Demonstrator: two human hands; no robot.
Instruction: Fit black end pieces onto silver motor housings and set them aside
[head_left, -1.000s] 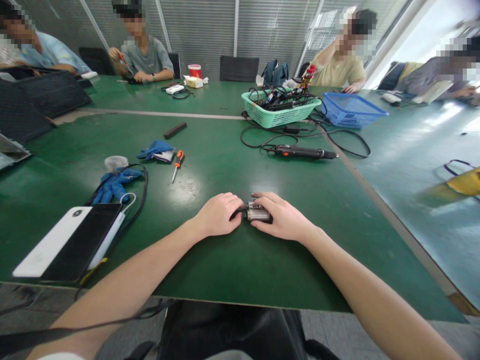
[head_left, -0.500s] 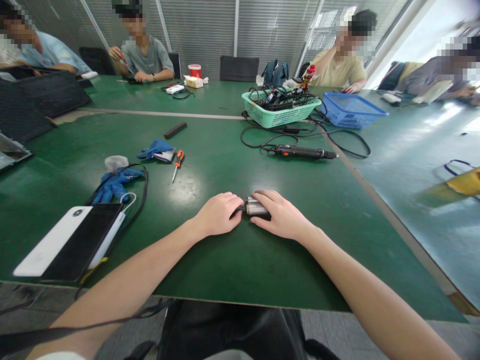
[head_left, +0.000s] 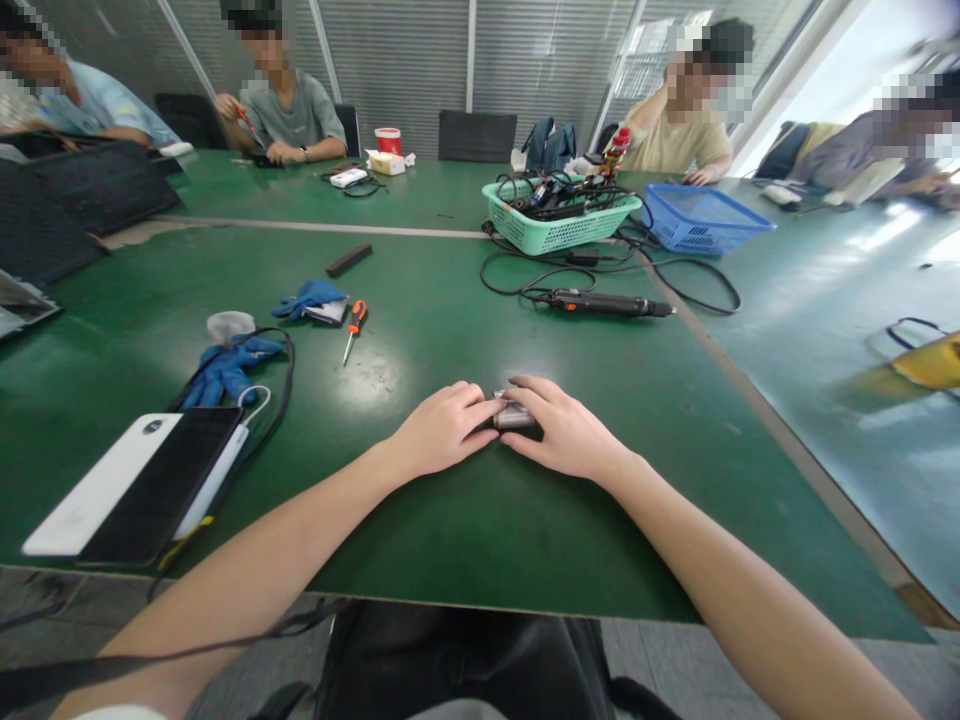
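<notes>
A small silvery metal cylinder (head_left: pixel 513 415) lies on its side on the green table, right in front of me. My right hand (head_left: pixel 564 425) is closed around its right end, fingers over the top and thumb along the near side. At the other end, my left hand (head_left: pixel 444 428) grips the cylinder between thumb and fingers, its fingertips almost meeting those of the right. Much of the cylinder is covered by my hands. Beyond them to the left lies an orange-handled screwdriver (head_left: pixel 355 330). A black electric screwdriver (head_left: pixel 611 303) with a cable lies further back on the right.
On the left are a white-and-black phone-like device (head_left: pixel 124 485), blue gloves (head_left: pixel 225 375) and a cable. A dark bar (head_left: pixel 349 260) lies further back. A green basket (head_left: pixel 559 235) of tools and a blue basket (head_left: pixel 705 225) stand behind. Several people sit around the table (head_left: pixel 480 545).
My left hand has moved slightly right; its fingers have stretched from the dark piece at the cylinder's left end onto the cylinder itself. My right hand has barely moved.
</notes>
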